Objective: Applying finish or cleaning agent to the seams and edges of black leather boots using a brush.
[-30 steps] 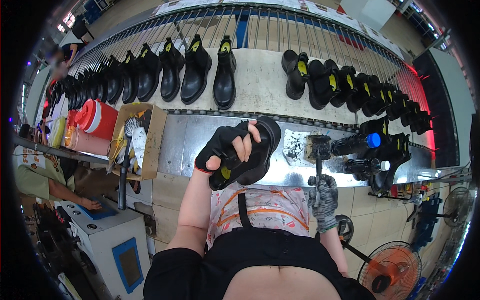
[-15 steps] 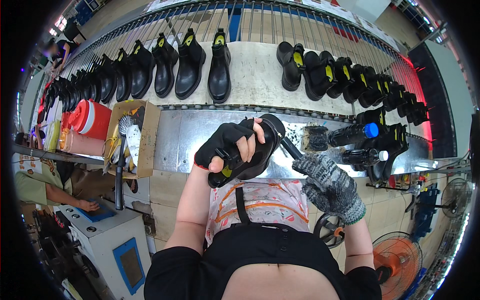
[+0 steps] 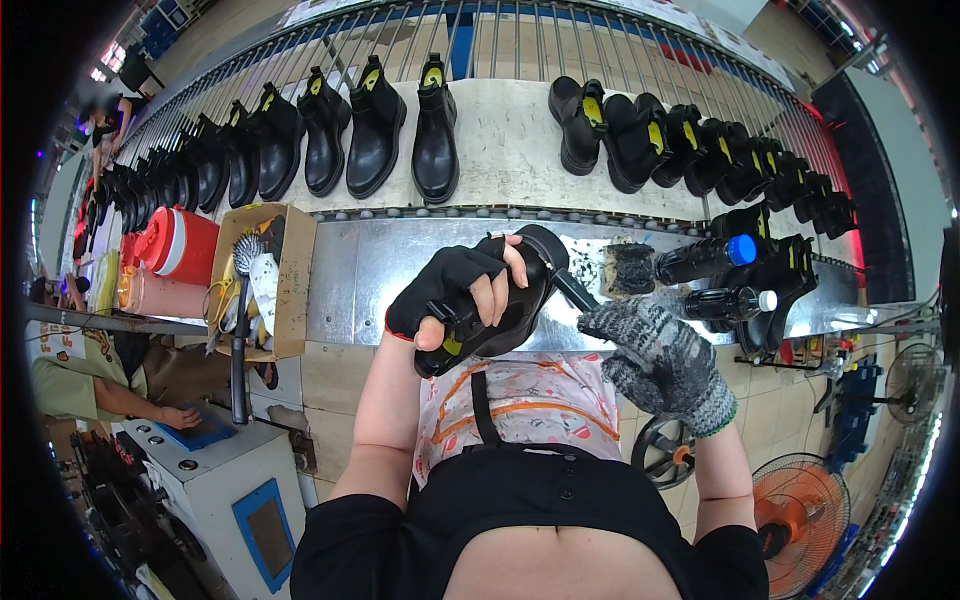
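My left hand (image 3: pixel 462 292), in a black fingerless glove, is wrapped round a black ankle boot (image 3: pixel 515 325) held tilted over the table's near edge. The boot's sole edge faces up and right, and some yellow lining shows near my thumb. In a grey knitted glove, my right hand (image 3: pixel 665 365) is closed on a slim dark tool (image 3: pixel 572 288). The tool's tip meets the boot's edge; what kind of tip it has is too small to tell. A worn black pad (image 3: pixel 630 268) lies on the metal tabletop beyond the right hand, amid dark smears.
Black boots stand in rows on the conveyor (image 3: pixel 505 140). Right of the pad lie a blue-capped bottle (image 3: pixel 700 262) and a white-capped bottle (image 3: pixel 722 303), beside more boots (image 3: pixel 785 290). At left are a cardboard box (image 3: pixel 292 285) with a round brush (image 3: pixel 247 255) and a red jug (image 3: pixel 185 242).
The tool's tip has shifted slightly left along the boot's edge, and my right hand has moved a little with it. My left hand keeps its hold on the boot.
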Motion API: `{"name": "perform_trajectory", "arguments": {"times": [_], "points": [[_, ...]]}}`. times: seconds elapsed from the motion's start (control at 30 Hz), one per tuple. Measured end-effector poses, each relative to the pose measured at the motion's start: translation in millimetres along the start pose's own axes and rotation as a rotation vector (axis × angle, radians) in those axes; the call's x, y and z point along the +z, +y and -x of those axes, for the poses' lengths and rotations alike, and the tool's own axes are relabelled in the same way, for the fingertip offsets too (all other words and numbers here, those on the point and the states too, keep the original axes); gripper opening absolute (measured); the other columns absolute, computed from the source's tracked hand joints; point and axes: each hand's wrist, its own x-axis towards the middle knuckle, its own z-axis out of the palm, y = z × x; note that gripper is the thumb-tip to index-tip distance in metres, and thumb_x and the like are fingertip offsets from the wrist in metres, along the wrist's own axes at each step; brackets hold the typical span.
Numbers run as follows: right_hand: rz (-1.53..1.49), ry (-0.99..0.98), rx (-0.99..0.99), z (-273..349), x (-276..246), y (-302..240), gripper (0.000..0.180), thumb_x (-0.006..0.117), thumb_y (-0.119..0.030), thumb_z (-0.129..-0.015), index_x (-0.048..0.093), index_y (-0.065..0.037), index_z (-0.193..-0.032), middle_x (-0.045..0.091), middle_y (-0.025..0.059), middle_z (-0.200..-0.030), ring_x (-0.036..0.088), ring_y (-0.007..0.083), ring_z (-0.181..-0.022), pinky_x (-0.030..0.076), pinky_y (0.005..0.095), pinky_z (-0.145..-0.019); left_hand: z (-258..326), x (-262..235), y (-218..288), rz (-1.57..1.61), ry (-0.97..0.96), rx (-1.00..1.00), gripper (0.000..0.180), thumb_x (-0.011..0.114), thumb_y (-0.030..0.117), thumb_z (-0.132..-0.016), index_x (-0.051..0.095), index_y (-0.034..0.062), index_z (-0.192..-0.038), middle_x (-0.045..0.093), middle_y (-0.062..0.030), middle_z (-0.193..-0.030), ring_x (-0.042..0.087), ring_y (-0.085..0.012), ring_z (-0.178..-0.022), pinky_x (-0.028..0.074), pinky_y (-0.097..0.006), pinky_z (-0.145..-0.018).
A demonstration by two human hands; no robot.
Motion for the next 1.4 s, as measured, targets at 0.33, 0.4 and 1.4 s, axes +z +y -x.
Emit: {"name": "perform_trajectory", "arguments": {"times": [0.33,0.4,1.4], "points": [[-0.008,-0.068,-0.040,-12.7,6.8,15.5,0.051,0.065,-0.056,-0.070,0.061,-0.034,-0.117,0.059,-0.0022,-0.120,0.059,0.0201,-0.094,0.047,0.0337,-0.077,7.1,-14.8,0.6,0.039,0.092,0.037,0.073,0.053,0.085,-0.059,0.055,0.0118,-0.059,0.057,-0.0011,-0.064,0.052,-0.0238,-0.089,0.019,-0.045,-0.104],[-0.030,0.006,-0.071,-16.1,22.5,18.9,0.052,0.065,-0.053,-0.070,0.061,-0.033,-0.118,0.058,-0.0011,-0.123,0.057,0.0215,-0.103,0.046,0.0342,-0.083,15.3,-27.8,0.1,0.056,0.129,0.051,0.074,0.049,0.086,-0.061,0.056,0.0124,-0.062,0.057,-0.0010,-0.065,0.051,-0.0240,-0.092,0.019,-0.045,-0.105],[-0.975,-0.066,0.152,-34.6,157.6,59.9,0.057,0.040,-0.052,-0.092,0.066,-0.002,-0.102,0.068,0.0107,-0.099,0.064,0.0221,-0.092,0.048,0.0319,-0.084,99.5,-147.0,-35.7,0.299,0.981,-0.029,0.072,0.041,0.073,-0.079,0.055,0.0044,-0.065,0.055,-0.0078,-0.073,0.050,-0.0237,-0.094,0.036,-0.035,-0.095]]}}
